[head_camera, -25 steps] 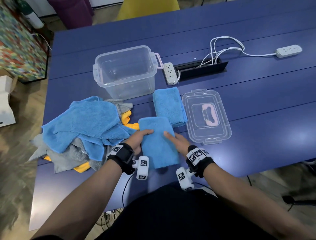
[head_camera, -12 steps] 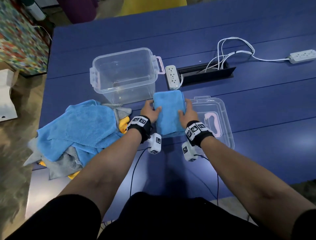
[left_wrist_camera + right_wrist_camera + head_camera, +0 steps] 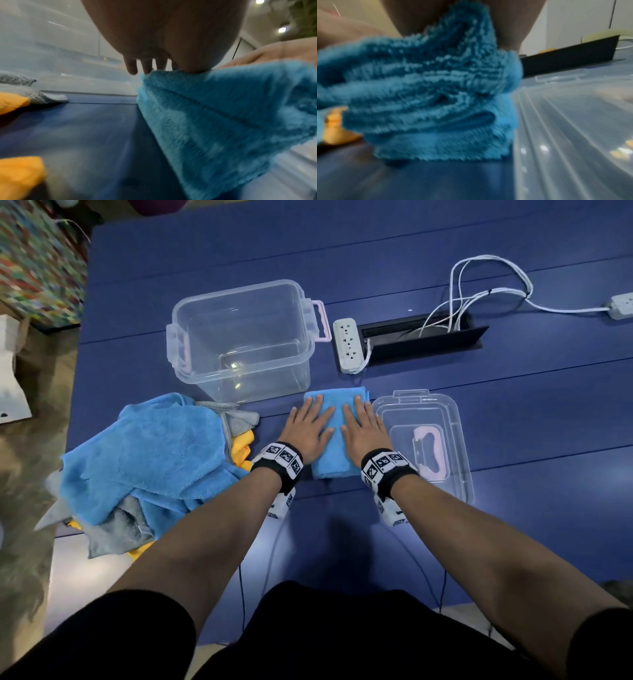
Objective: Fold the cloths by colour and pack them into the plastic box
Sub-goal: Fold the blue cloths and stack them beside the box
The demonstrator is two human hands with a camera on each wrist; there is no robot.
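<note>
Both my hands lie flat, palms down, on the stack of folded blue cloths [image 3: 337, 440]. My left hand [image 3: 308, 429] covers the stack's left half, fingers straight and slightly spread, holding nothing, only pressing. My right hand [image 3: 363, 429] does the same on the right half, fingers extended toward the far edge. The thumbs nearly meet over the middle of the stack.

The stack sits on the blue table [image 3: 513, 440], just in front of the clear plastic box [image 3: 239, 337], which stands open with nothing inside. The box's lid [image 3: 445, 412] lies flat just right of the stack, pink handle up. From the right wrist view the stack shows several folded layers, its right edge beside the lid.

To my left, a loose heap: an unfolded blue cloth [image 3: 154, 450] on top, grey cloths [image 3: 120, 525] and yellow cloths [image 3: 241, 446] showing beneath and at the edges. It is near the stack but apart from it.

Beyond the stack, a white power strip [image 3: 348, 344] lies beside a black cable hatch [image 3: 424, 337], with white cables [image 3: 479, 289] running to a second strip at the far right.
</note>
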